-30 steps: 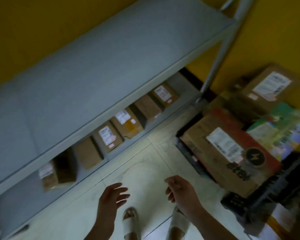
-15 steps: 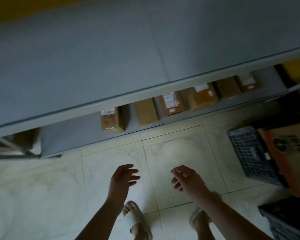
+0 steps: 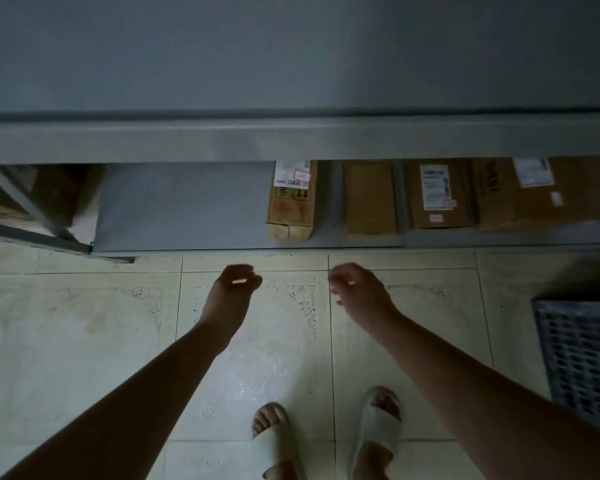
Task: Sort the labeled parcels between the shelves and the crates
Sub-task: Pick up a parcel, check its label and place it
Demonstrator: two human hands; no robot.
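Tiles, grey shelf, boxed parcels, crate

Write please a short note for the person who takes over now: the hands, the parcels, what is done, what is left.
Hands: left hand and right hand both hold nothing, fingers loosely curled, over the floor in front of the bottom shelf.
Things: four parcels stand in a row on the right part of the bottom shelf. A crate sits on the floor at the right; its contents do not show.
Done: those four are shelved.
Left: fetch the next parcel; how many remain cannot be told from here.
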